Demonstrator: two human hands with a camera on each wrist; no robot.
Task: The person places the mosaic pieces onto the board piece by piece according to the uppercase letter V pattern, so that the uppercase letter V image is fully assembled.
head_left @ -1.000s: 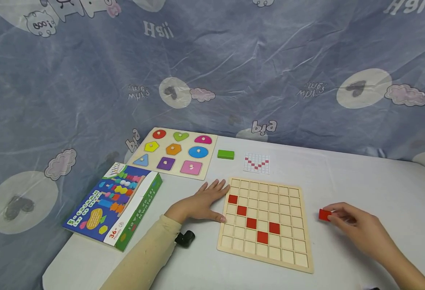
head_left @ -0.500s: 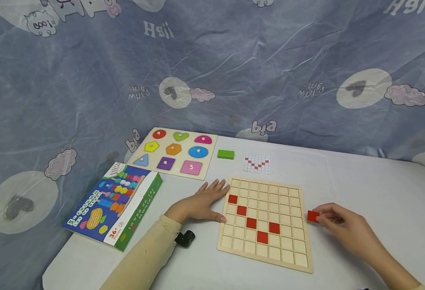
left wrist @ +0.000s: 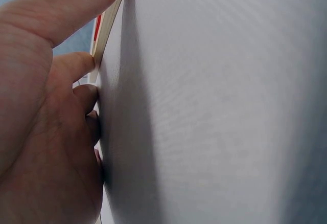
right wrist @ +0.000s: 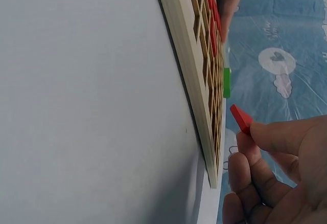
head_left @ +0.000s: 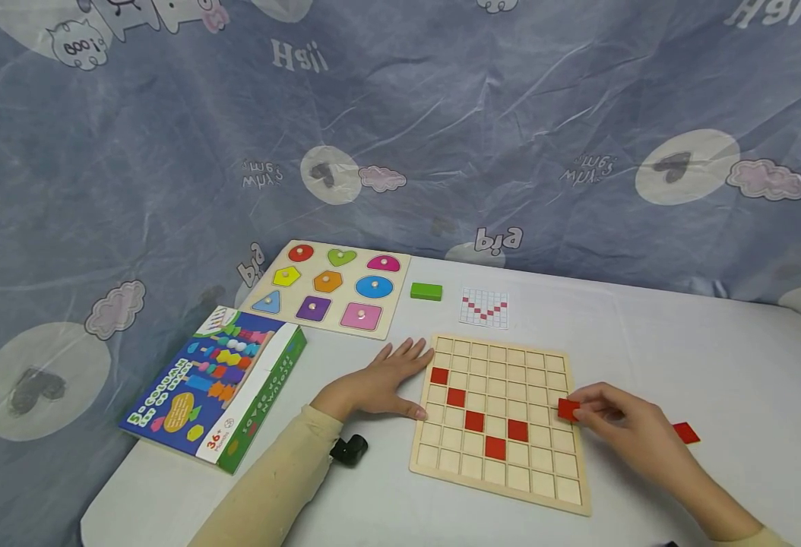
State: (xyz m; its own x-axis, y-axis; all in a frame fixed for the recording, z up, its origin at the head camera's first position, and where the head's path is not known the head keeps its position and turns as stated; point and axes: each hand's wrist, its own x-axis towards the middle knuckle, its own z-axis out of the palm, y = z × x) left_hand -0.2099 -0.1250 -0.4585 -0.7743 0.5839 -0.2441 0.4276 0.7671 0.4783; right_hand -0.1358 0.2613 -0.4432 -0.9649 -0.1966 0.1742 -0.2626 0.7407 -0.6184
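A square wooden grid board [head_left: 441, 462] lies on the white table, with several red square tiles [head_left: 474, 422] set in its cells. My right hand [head_left: 622, 429] pinches one red tile [head_left: 568, 410] between thumb and fingertips, over the board's right edge. In the right wrist view that held tile [right wrist: 241, 118] is tilted and apart from the board. My left hand [head_left: 383, 384] lies with fingers spread at the board's left edge; in the left wrist view its thumb and index finger touch the edge. Another red tile [head_left: 686, 433] lies on the table behind my right hand.
A card with a printed red pattern [head_left: 485, 308] and a green block [head_left: 426, 292] lie behind the board. A shape puzzle [head_left: 394, 304] is at the back left. A blue and green box [head_left: 216, 380] and a small black object [head_left: 349, 450] lie left.
My right hand has moved left with the red tile, from the table beside the board to over its right edge. The loose tile behind it has come into sight. My left hand stays put.
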